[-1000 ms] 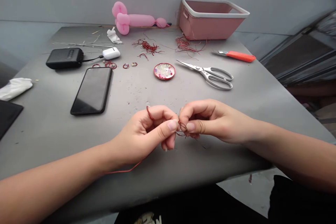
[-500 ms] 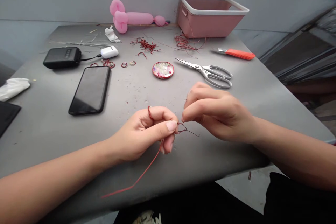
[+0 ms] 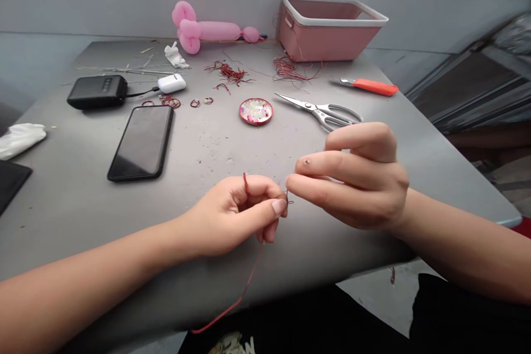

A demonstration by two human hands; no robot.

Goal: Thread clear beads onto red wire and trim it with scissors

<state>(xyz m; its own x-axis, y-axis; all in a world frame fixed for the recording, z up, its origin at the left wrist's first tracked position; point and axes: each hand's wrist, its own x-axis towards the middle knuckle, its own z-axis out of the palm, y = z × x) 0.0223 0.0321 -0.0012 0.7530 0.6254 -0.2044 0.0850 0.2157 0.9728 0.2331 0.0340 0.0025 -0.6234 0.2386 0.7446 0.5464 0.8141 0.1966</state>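
My left hand pinches a dark red thread between thumb and index finger; a small loop sticks out to the right of the fingertips. The long red tail of the thread hangs below the hand past the table's front edge. A braided red ring circles my left index finger. Just to the right, my right hand has its thumb and index tip closed at the thin upright end of the thread, the other fingers bent. A tiny light speck sits on one of its fingers.
Beyond my hands lie a dish of beads, scissors, a phone, small rings and red thread scraps. Farther out are a power bank, orange cutter, pink basket and balloon.
My right hand has lifted and turned, its fingers now more spread. The thread loop by my left fingertips looks smaller, and the hanging tail has swung right and down.
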